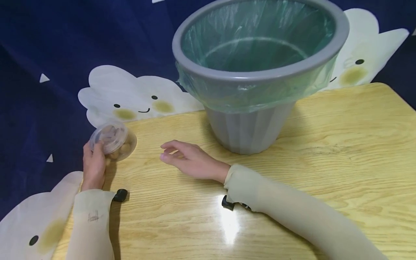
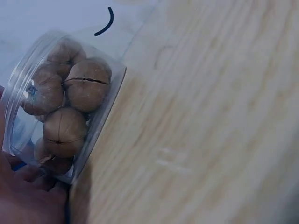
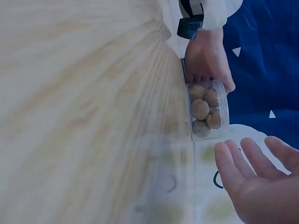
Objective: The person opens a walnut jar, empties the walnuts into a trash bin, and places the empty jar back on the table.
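A clear plastic jar [image 1: 121, 142] with a clear lid [image 1: 112, 135] stands at the far left of the table. Through its wall show several round brown nuts [image 2: 88, 84], some with split shells. My left hand [image 1: 94, 166] holds the jar from its near left side, with the thumb up by the lid; in the left wrist view its fingers [image 2: 44, 179] bend in against the jar wall. To the right of the jar, my right hand [image 1: 191, 159] hovers over the table with nothing in it, fingers loosely bent and pointing toward the jar.
A large grey bin [image 1: 248, 128] lined with a green plastic bag [image 1: 247, 95] stands at the back of the wooden table [image 1: 341, 151]. Behind the table hangs a dark blue cloth [image 1: 65, 32] with white clouds [image 1: 136, 90]. The jar is close to the table's left edge.
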The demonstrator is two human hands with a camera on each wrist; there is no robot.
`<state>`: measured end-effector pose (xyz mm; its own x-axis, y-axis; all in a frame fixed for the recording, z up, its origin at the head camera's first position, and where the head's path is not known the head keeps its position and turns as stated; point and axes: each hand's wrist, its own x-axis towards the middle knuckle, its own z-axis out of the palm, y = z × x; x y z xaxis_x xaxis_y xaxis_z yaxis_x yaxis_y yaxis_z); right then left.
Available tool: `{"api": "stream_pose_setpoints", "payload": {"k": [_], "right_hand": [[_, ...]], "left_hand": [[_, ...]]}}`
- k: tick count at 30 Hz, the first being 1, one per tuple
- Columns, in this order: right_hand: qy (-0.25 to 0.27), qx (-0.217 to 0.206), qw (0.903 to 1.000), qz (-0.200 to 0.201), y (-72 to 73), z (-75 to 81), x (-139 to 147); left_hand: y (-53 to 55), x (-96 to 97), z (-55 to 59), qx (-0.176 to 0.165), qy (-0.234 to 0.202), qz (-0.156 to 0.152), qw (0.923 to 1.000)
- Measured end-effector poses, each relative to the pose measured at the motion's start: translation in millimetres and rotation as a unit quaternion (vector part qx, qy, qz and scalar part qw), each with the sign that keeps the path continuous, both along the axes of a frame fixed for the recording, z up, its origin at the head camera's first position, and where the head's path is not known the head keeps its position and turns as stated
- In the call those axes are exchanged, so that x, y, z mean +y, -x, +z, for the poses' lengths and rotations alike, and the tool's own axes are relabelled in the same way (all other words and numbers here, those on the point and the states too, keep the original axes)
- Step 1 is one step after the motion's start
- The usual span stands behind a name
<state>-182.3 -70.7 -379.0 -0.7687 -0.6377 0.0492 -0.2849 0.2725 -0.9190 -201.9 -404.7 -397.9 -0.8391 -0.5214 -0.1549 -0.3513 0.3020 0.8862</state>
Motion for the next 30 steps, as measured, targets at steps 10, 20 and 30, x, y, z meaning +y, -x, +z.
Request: {"api": "stream_pose_setpoints", "payload": {"k": [10,20,30], "right_hand": [[-0.024,-0.022,0.9991,-0.026,15.2,-0.9,-19.5],[-0.042,-0.032,0.9980,-0.036,28.3,-8.6,-37.6],[-0.059,-0.049,0.9951,-0.061,34.1,-10.6,-45.3]], "left_hand": [[-18.4,1.1,3.3,-0.025,0.073,-0.088,0.9931],[-31.7,5.7,-0.1,-0.014,0.061,-0.140,0.9882],[-29.9,32.2,-5.8,-0.017,0.046,-0.205,0.9776]]}}
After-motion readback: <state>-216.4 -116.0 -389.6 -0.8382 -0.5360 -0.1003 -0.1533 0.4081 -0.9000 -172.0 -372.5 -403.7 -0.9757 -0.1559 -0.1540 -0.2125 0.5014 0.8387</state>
